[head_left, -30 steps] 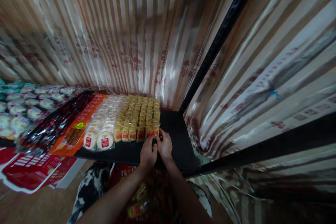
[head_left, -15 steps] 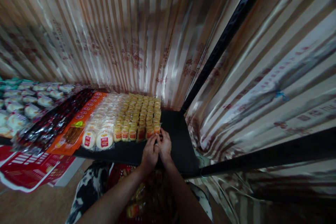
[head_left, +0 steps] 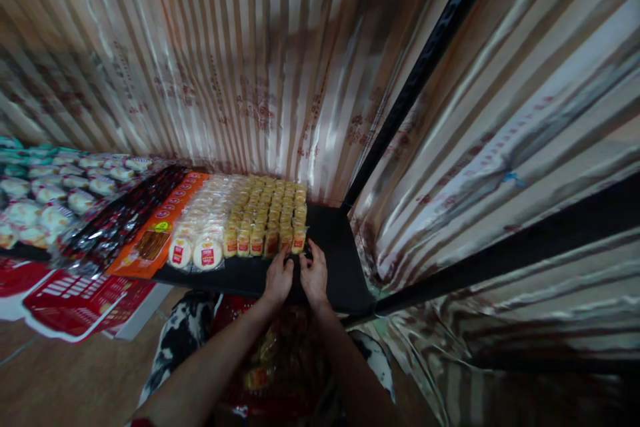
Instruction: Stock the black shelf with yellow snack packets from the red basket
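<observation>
two hands: left hand [head_left: 278, 278], right hand [head_left: 314, 275] at yellow packs [head_left: 267, 213].

A shop: rows of packaged snacks [head_left: 265, 217] (yellow, red-labelled) fill a black display shelf [head_left: 333, 240] just ahead of the hands.

The room is dim and warm-toned, with light falling from above onto the striped curtain [head_left: 240, 67], whose glossy folds throw back pale streaks of glare. The wide lens bends everything: the black frame bar [head_left: 425, 60] slants steeply and the curtain stripes fan outward at the edges. The whole view is soft with motion blur, worst at the corners. The black shelf [head_left: 335, 247] swallows light, and the lower right sinks into deep shadow.
</observation>
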{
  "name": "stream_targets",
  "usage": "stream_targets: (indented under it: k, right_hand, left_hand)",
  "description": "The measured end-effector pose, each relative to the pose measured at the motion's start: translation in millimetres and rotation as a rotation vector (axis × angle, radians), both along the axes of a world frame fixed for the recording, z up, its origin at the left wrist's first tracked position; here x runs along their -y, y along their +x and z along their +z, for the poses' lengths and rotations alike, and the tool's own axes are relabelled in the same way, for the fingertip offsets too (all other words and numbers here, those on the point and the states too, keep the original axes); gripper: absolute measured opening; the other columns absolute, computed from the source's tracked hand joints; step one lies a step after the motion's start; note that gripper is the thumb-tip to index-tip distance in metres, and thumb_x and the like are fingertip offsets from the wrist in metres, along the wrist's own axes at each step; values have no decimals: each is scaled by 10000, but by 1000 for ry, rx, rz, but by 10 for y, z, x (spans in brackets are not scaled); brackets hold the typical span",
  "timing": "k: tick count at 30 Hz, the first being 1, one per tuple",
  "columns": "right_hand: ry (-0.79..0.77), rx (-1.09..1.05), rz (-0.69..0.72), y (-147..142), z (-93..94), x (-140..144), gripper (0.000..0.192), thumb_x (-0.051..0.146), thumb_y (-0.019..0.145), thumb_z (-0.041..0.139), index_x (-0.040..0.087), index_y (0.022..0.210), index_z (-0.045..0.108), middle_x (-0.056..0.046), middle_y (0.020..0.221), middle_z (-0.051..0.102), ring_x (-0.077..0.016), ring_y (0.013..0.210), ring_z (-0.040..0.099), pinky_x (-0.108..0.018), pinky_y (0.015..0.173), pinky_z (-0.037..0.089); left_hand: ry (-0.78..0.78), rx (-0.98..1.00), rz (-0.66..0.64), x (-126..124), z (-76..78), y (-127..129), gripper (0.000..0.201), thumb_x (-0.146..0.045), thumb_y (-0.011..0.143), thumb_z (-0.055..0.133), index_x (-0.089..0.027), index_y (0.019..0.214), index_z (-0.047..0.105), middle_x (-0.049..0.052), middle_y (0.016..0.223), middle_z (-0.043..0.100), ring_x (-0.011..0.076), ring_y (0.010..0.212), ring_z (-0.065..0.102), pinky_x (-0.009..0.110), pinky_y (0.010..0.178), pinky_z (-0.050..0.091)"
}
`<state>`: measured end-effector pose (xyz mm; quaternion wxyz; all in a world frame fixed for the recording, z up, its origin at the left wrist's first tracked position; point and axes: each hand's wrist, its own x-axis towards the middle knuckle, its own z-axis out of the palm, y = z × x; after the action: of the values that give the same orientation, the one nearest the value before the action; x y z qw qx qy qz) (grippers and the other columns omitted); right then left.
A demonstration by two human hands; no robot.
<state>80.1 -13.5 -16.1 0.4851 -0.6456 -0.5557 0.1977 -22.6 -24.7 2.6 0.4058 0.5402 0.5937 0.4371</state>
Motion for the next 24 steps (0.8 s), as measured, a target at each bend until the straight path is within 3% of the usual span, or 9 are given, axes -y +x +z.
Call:
stream_targets:
  k: [5, 10, 14, 19, 24]
  right_hand:
    - [41, -70, -18, -86, 98, 332, 404, 298, 807, 425, 142, 1166, 524, -136, 1154, 537, -182, 985, 555, -293, 755, 512]
    - [-29, -238, 90, -220, 26, 922, 324, 325, 841, 407, 161, 1074, 561, -85, 961, 657, -156, 844, 624, -275, 750, 503]
    - [-248, -67, 208, -283, -221, 1292, 284, 291, 853, 384, 183, 979, 614, -68, 971, 679, -173, 898, 622, -289, 816, 464]
    - [-725, 280, 553, -427, -614, 1452, 301, 159, 814, 409, 149, 1031, 618, -116, 1017, 675, -208, 936, 625, -282, 806, 436]
    - [-831, 332, 683, -552, -892, 1532, 282, 103, 781, 431, 120, 958, 649, -145, 990, 679, -224, 910, 632, -268, 764, 435]
  left_hand:
    - [-29, 50, -2, 98, 3, -50, 337, -159, 804, 416, -160, 1110, 556, 74, 1080, 640, 154, 978, 598, 310, 882, 474]
    - [-23, -11, -57, 534, -101, -212, 225, -177, 790, 433, -165, 927, 612, 30, 876, 674, 118, 786, 616, 239, 757, 486]
    - [-104, -203, -129, 924, -367, -425, 251, -179, 808, 382, -175, 864, 627, 18, 851, 678, 119, 807, 609, 215, 757, 462]
    - [-481, -724, -386, 1195, -814, -727, 307, -205, 849, 369, -167, 1028, 616, 76, 1022, 664, 155, 961, 604, 228, 814, 437]
    - [-629, -839, -555, 1353, -1032, -910, 286, -183, 788, 477, -154, 1028, 631, 123, 1018, 665, 214, 962, 619, 270, 790, 463]
